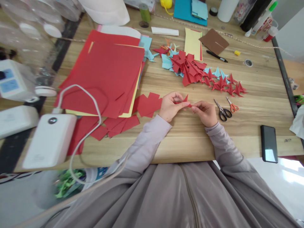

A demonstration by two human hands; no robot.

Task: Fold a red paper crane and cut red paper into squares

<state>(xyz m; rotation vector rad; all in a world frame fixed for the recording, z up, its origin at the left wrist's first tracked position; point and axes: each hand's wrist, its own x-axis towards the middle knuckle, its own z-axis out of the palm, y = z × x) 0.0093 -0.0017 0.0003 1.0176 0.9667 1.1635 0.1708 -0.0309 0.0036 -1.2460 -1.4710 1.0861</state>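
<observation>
Between my two hands is a small folded red paper piece with a pointed tip sticking up. My left hand pinches it from the left, thumb along its lower edge. At its right end, my right hand grips it between thumb and fingertips. Beyond my hands lies a heap of folded red paper pieces, with a row of pointed red paper cranes trailing to the right and light blue ones among them. Cut red paper squares lie just left of my left hand.
Large red sheets are stacked at the left. A white power bank with a looping cable sits front left. Black scissors and orange scissors lie right of my right hand. A phone rests at the table's front edge.
</observation>
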